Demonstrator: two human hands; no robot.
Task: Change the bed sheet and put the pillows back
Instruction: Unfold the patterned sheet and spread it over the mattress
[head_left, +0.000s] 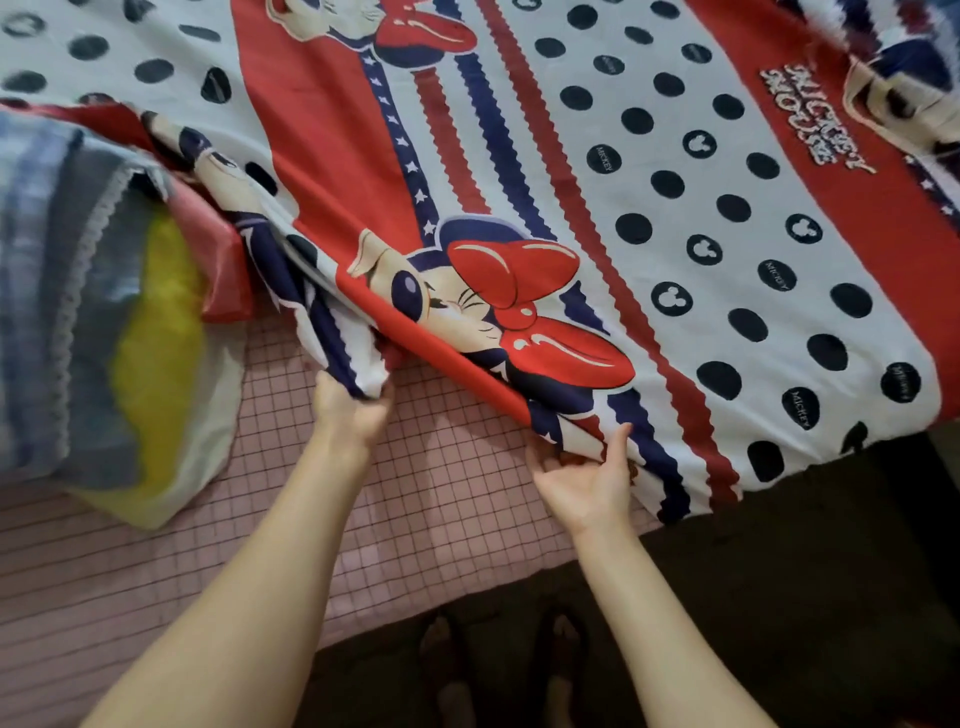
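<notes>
A red, white and navy cartoon-print bed sheet (597, 171) with black dots lies spread over most of the bed. Its near edge is lifted off a pink grid-patterned under-sheet (452, 499) that covers the mattress. My left hand (350, 410) is closed on a bunched fold of the printed sheet's edge. My right hand (584, 478) grips the same edge further right, thumb on top and fingers underneath. At the left, a pillow (130, 338) in a grey, blue and yellow case with lace trim lies on the pink sheet, partly under the printed sheet.
A red glossy cushion or pillow (218, 260) sits between the striped pillow and the lifted sheet. The bed's near edge runs diagonally; below it is dark floor (779, 597) with my feet in sandals (498, 665). The sheet's right corner hangs over the bed edge.
</notes>
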